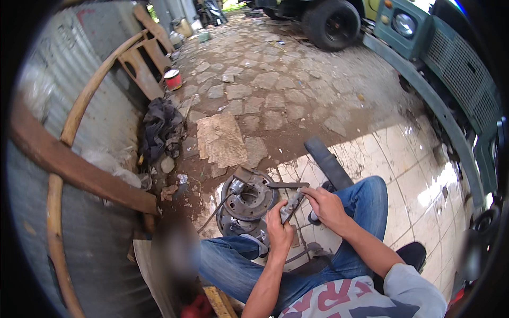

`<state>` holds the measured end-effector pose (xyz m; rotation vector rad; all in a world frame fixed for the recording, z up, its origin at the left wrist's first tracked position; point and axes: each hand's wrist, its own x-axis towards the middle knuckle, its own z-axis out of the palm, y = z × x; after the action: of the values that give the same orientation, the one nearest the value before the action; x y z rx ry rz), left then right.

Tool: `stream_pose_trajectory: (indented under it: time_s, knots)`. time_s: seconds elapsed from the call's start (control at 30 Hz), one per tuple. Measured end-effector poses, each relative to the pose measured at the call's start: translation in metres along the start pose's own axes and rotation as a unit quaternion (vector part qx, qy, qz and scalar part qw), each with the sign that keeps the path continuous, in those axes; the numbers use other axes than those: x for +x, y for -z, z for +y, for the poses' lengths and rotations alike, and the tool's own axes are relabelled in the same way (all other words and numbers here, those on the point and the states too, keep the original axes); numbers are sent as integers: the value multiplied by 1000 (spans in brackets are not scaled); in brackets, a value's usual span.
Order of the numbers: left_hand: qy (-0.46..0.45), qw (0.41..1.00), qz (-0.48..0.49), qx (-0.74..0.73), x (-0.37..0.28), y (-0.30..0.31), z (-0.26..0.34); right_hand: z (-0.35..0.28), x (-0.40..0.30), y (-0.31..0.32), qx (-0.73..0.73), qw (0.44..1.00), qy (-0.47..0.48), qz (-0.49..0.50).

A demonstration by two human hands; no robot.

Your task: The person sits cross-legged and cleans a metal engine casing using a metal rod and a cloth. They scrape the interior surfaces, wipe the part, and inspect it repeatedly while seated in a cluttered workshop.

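Between my hands is a flat grey metal part with holes (290,207), tilted over the tiled floor. My left hand (279,225) grips its lower left side. The fingers of my right hand (324,206) pinch its upper end. Just above it lies a dark, narrow curved piece (288,185); whether it touches my fingers I cannot tell. A round drum brake backing plate (249,198) with a cylindrical metal part (237,187) on it rests on the floor by my left hand. Below the hands a tool with a dark head (314,247) lies between my legs.
A dark rectangular beam (328,163) lies beyond my right knee. Flattened cardboard (221,139) and dark cloth (161,123) are on the ground ahead. A corrugated metal wall and wooden rail (85,95) stand at left, a green vehicle's bumper (433,91) at right.
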<state>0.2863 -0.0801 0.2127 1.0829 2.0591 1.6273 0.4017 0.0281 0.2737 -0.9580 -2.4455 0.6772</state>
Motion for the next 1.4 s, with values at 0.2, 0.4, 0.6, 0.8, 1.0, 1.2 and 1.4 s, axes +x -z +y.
stream_pose_trajectory:
  time_s: [0.2,0.4,0.6,0.8,1.0,1.2,1.4]
  knots:
    - [41,998,-14,-36,2,-1,7,-4,-15,-12,91,996,-17,5]
    - [26,999,-27,-24,0,-9,0,-14,-30,-10,293,948,-117,48]
    - [24,998,-52,-16,-7,-8,-13,-11,-29,-9,250,966,-73,3]
    - [25,998,-58,-5,-7,-8,-16,-10,-30,-5,233,966,-112,-25]
    - [16,998,-67,11,-5,-6,-11,-3,-16,-1,151,979,-114,-72]
    - [44,995,-90,-10,-9,-7,-9,7,-16,-4,124,988,-76,-58]
    - [53,992,-107,-39,-7,-9,-10,6,-26,-2,172,975,-107,-94]
